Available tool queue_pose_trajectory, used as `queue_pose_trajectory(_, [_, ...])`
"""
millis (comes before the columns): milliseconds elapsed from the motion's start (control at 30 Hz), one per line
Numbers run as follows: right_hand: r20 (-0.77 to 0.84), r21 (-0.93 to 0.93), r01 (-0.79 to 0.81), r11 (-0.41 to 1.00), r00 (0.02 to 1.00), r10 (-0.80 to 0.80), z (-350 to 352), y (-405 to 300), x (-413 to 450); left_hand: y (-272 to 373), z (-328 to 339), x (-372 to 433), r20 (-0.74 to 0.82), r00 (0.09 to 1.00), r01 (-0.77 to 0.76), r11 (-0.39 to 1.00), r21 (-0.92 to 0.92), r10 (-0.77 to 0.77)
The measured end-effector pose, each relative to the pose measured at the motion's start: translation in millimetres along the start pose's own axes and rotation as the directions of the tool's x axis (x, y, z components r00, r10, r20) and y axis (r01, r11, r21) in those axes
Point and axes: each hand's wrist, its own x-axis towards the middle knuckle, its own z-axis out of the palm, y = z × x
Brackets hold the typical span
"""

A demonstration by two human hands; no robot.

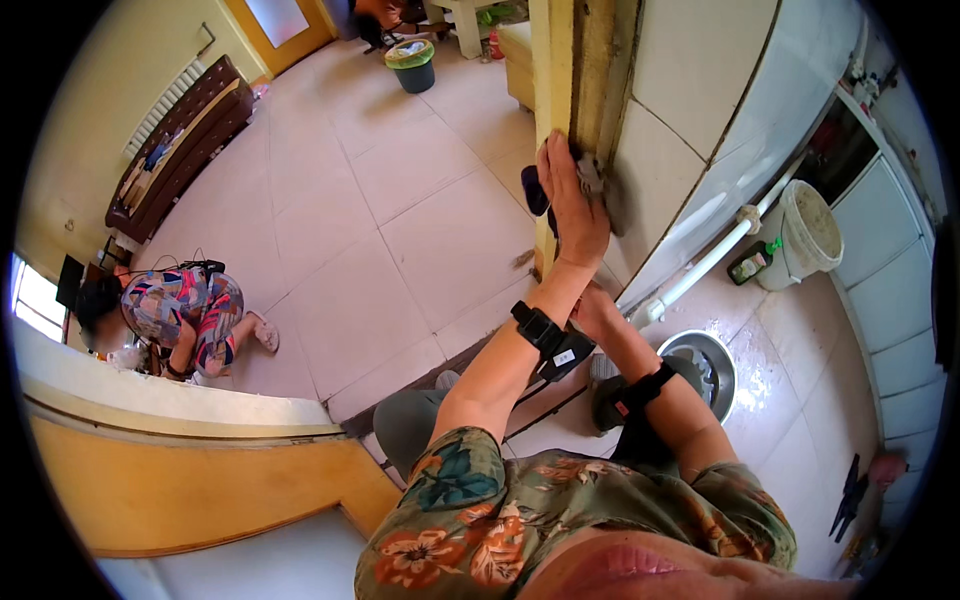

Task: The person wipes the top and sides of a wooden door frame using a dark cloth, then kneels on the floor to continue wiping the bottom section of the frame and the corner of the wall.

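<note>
My left hand (571, 206) reaches up against the yellow wooden door frame (552, 90), fingers stretched along its edge. A greyish cloth (590, 174) shows beside its fingers, on the inner side of the frame, and a dark thing (534, 191) shows on the other side; how the hand holds them is not clear. My right hand (596, 309) is lower, beside the wall near the foot of the frame, its fingers mostly hidden behind my left forearm. Both wrists bear black straps with small devices.
A metal basin (724, 375) stands on the wet tiles at right, by a white pipe (709, 262), a green bottle (750, 262) and a dirty white bucket (821, 225). One person (180, 315) crouches at left, another (382, 15) beyond a lined bin (412, 71). A brown sofa (180, 150) stands left.
</note>
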Motion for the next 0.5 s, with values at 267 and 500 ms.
queue_pose_trajectory(267, [0.146,0.177,0.109,0.978,0.980,-0.136,-39,19,29,63,12,103,-0.179,0.912,-0.359,0.929,0.094,0.370])
queue_pose_trajectory(500, [0.005,-0.002,0.014,1.000,1.000,-0.014,-5,0,-6,-29,7,-42,0.013,0.991,-0.132,0.966,0.220,0.133])
